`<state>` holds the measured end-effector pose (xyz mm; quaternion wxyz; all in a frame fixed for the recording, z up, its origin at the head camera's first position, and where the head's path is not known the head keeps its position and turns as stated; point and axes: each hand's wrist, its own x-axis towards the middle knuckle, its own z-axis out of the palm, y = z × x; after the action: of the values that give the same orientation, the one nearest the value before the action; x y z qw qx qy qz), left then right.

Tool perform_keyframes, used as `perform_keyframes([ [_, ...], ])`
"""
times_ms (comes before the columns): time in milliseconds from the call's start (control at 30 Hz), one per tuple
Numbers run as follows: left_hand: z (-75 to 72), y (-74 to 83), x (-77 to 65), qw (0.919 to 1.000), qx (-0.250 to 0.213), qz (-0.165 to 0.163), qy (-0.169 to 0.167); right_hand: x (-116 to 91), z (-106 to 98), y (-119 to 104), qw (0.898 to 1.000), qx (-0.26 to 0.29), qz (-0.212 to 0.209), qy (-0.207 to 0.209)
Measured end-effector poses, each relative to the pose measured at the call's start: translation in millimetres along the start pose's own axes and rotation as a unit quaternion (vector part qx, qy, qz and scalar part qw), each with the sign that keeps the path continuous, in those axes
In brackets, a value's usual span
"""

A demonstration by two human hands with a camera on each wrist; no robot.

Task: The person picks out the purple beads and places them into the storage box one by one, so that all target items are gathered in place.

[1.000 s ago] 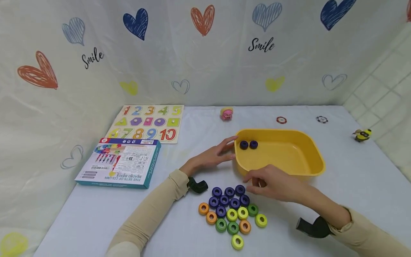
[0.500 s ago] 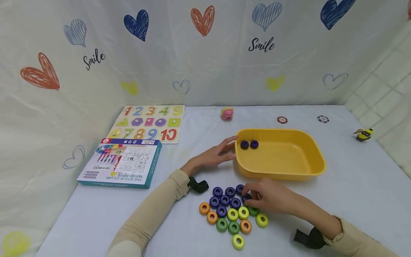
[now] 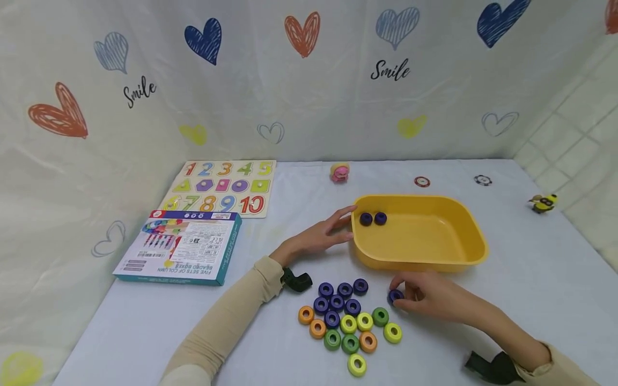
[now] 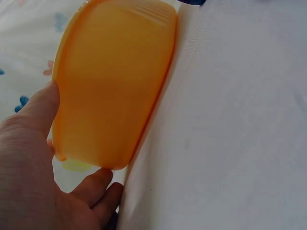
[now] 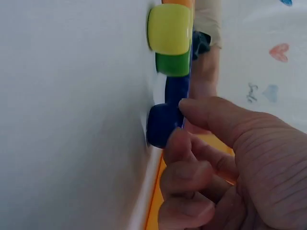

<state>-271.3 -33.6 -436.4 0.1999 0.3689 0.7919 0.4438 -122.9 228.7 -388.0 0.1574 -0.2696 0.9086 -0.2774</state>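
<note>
A yellow basin [image 3: 427, 236] stands right of centre in the head view, with two dark purple ring beads [image 3: 380, 218] in its far left corner. My left hand [image 3: 319, 236] rests spread fingertips against the basin's left end; the left wrist view shows the thumb and fingers touching its orange-looking wall [image 4: 112, 91]. Between thumb and forefinger, my right hand [image 3: 432, 295] pinches a dark purple bead [image 3: 395, 297] low by the table, in front of the basin. That bead looks blue [image 5: 162, 125] in the right wrist view. Left of it lie more beads: purple, yellow [image 3: 348, 324], green [image 3: 350, 343] and orange [image 3: 306, 314].
A bead-set box [image 3: 178, 246] and a number puzzle board [image 3: 219, 185] lie at the left. Along the back are a pink figurine [image 3: 340, 172], a red chip [image 3: 422, 182] and a black-and-white chip [image 3: 483, 180]. A yellow-black toy bird [image 3: 543, 203] sits at the far right.
My right hand reached down to the right-hand purple bead of the group, took hold of it and moved it rightward, away from the others. The left hand has stayed at the basin.
</note>
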Motion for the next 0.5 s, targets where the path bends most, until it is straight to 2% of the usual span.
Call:
perform_keyframes([
  [133, 0.7, 0.3, -1.1, 1.0, 0.0, -0.009, 0.001, -14, -4, 10, 0.999, 0.051, -0.001, -0.016],
  [300, 0.3, -1.8, -0.7, 0.9998, -0.001, -0.02, 0.004, -29, -7, 22, 0.992, 0.115, -0.009, -0.054],
  [500, 1.7, -1.9, 0.5, 0.9998, -0.006, -0.019, 0.003, -36, -8, 31, 0.987, 0.144, -0.01, -0.074],
])
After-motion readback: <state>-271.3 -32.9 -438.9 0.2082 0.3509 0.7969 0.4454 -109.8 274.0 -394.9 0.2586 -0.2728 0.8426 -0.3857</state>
